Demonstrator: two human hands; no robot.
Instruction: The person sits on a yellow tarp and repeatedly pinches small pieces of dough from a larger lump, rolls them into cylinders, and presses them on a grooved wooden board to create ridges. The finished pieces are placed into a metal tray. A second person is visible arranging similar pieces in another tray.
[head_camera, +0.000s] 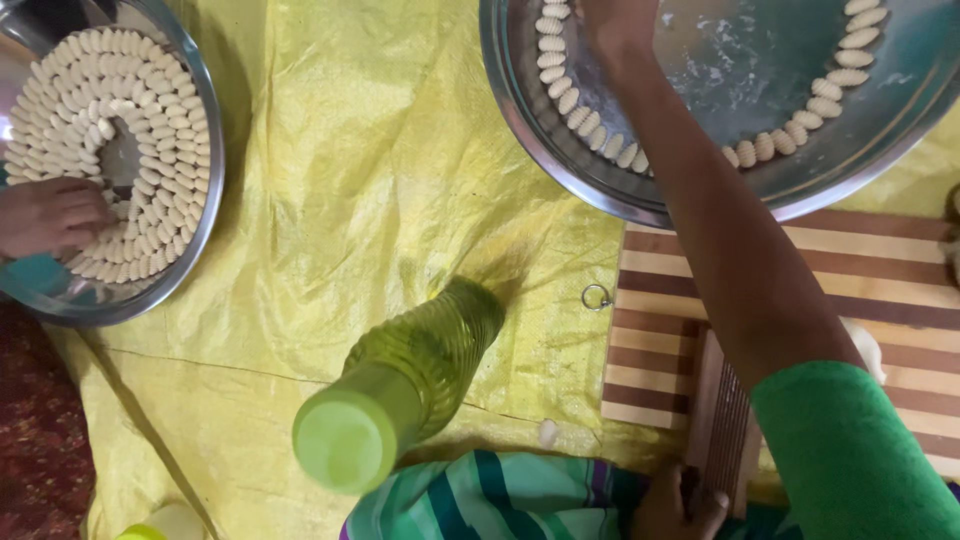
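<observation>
My right hand (612, 22) reaches far up over the near rim of a large steel tray (700, 205); its fingers are cut off by the frame's top edge. A curved row of small ridged dough pieces (590, 125) lines the tray's rim beside that hand. My green-sleeved forearm crosses a striped wooden cutting board (880, 270). Low in the view, my left hand (688, 505) grips the lower end of a narrow ridged wooden paddle (727, 425) lying on the board. A pale lump of dough (868, 345) peeks out behind my arm.
Another person's hand (50, 215) rests in a second steel tray (205, 215) packed with ridged dough pieces. A green capped bottle (400, 385) stands on the yellow plastic sheet (350, 180). A small metal ring (596, 297) and a loose dough piece (547, 432) lie near the board.
</observation>
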